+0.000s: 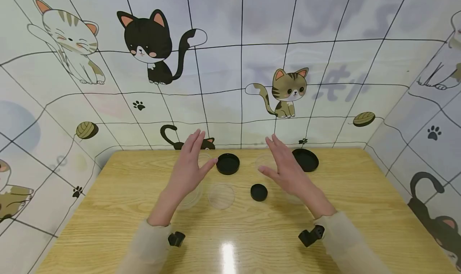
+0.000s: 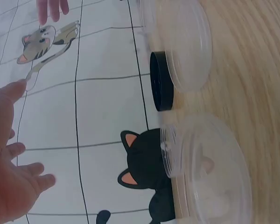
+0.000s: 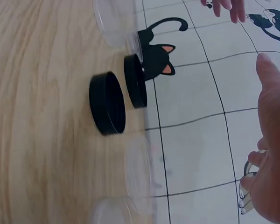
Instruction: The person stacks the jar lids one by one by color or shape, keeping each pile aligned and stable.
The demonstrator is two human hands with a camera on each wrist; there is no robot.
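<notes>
Both hands hover over the table with fingers extended and nothing held. My left hand [image 1: 185, 170] is above a clear round container [image 1: 191, 198], partly hidden beneath it. Right of that hand lies a black round lid [image 1: 228, 164], with a clear round piece [image 1: 221, 196] nearer to me. My right hand [image 1: 289, 170] is beside a large black round lid [image 1: 306, 160]. A small black lid [image 1: 259, 192] lies between the hands, lower down. The left wrist view shows a clear tub [image 2: 217, 172] close up; in the right wrist view a black lid [image 3: 100, 103] faces sideways.
The wooden table [image 1: 230, 234] ends at a white wall cloth [image 1: 223, 65] printed with cats and grid lines. Faint clear round pieces also lie near the right hand, one of them a clear disc [image 3: 139, 170]. Each wrist bears a small black camera [image 1: 176, 238].
</notes>
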